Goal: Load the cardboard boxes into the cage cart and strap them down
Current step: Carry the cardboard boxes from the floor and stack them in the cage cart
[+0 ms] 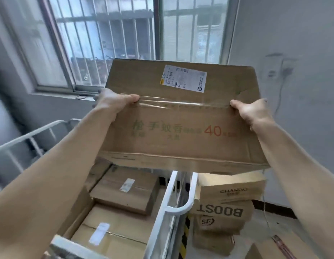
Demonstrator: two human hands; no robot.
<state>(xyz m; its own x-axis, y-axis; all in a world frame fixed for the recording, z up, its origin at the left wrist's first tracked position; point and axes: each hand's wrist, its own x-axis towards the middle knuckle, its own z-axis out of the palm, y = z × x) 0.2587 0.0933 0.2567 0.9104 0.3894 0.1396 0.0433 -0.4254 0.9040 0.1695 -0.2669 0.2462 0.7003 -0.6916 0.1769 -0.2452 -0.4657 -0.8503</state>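
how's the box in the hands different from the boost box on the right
The held box is aloft, gripped by the left hand and right hand; the BOOST box sits in a stack right of the cart rail. The held box's print reads upright; BOOST's is upside down. Both are brown cardboard.

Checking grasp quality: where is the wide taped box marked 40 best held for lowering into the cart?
By its two short ends, one hand from each side, as here: left hand and right hand grip the taped box, thumbs on the tape seam. It looks too wide for one hand; end grips should keep it level above the cage cart.
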